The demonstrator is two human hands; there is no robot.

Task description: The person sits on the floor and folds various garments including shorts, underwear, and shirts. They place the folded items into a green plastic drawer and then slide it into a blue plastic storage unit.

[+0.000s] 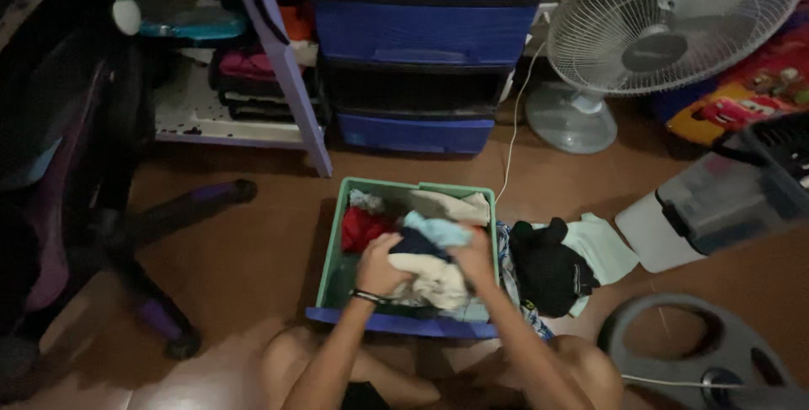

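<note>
Gripping folded clothes, green drawer, both hands

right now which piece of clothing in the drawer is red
The red garment bunched at the drawer's left side, just above the left hand. The pieces around it are cream, light blue or dark.

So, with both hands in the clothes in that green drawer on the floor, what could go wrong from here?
1. The left hand and right hand grip a bundle of clothes heaped above the rim of the green drawer; pieces may spill onto the floor.
2. The white cord runs from the fan close past the drawer's corner; sliding the drawer might catch it.
3. The pile of clothes on the floor lies against the drawer, so the two lots could mix.
</note>
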